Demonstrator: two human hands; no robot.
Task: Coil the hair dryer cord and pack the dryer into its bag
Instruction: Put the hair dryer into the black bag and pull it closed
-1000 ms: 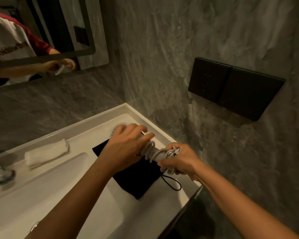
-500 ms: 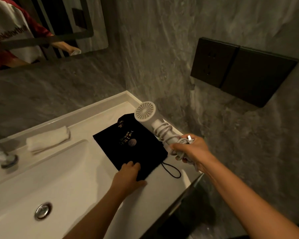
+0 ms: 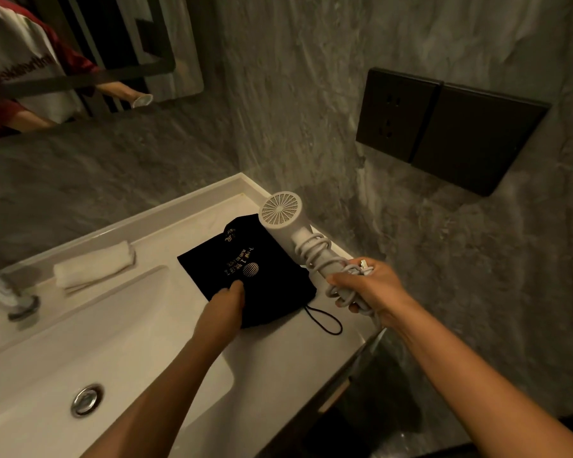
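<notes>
A white hair dryer [image 3: 285, 216] points its round grille up and away, above the right end of the counter. Its grey cord [image 3: 315, 251] is wound around the handle. My right hand [image 3: 371, 289] is shut on the handle and the cord's loose loops, with the plug showing at my thumb. A black drawstring bag [image 3: 262, 256] with gold print lies flat on the counter [image 3: 186, 226] below the dryer. My left hand [image 3: 224, 309] rests on the bag's near edge, fingers curled onto the fabric. The bag's black drawstring loop [image 3: 325, 320] trails toward me.
A white basin [image 3: 47, 358] with a metal drain [image 3: 86, 398] fills the left of the counter. A rolled white towel [image 3: 93, 267] lies behind it, a faucet [image 3: 10, 299] at far left. A black socket panel [image 3: 444, 130] hangs on the grey wall, a mirror [image 3: 63, 54] at top left.
My left hand let go of the dryer and came down onto the bag's near edge. My right hand lifted the dryer off the bag to the right.
</notes>
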